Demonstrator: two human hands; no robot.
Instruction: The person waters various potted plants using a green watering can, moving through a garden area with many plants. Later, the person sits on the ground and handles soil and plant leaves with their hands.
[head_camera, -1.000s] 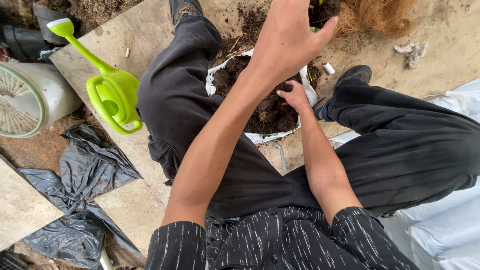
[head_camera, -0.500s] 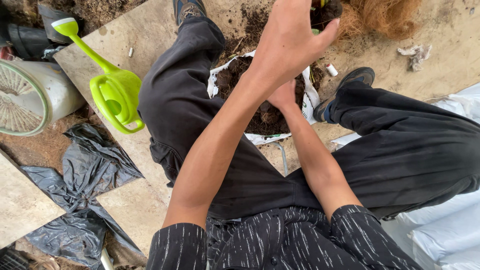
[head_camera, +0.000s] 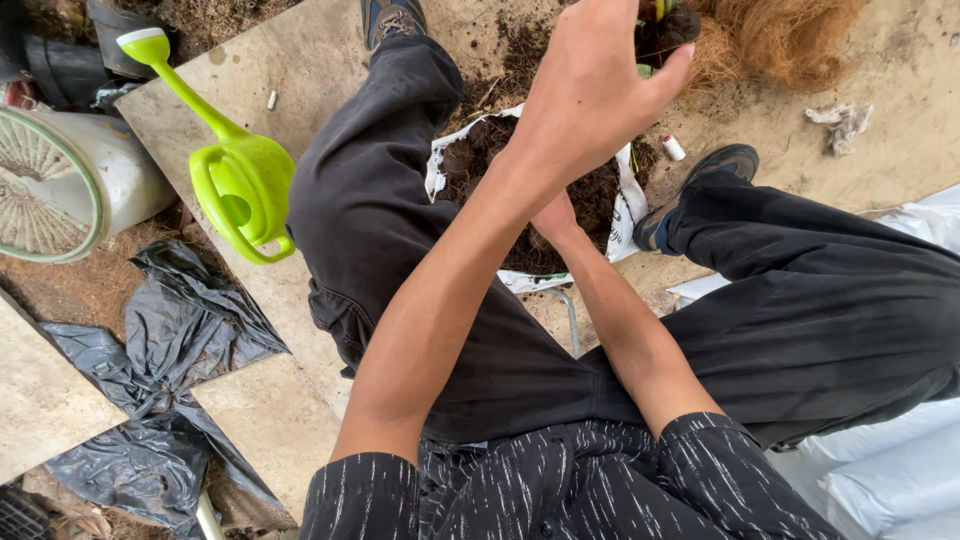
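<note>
While left hand (head_camera: 590, 95) grips soil clump (head_camera: 665, 30), right hand (head_camera: 555, 220) touches soil bag (head_camera: 625, 215).

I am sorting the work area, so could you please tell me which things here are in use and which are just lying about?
In use: left hand, plant clump, right hand, soil bag.
Lying about: green watering can, black plastic sheet, white fan, coconut fibre.

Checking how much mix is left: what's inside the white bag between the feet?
Dark soil fills the white bag. The right hand reaches into it, largely hidden behind the left hand.
</note>
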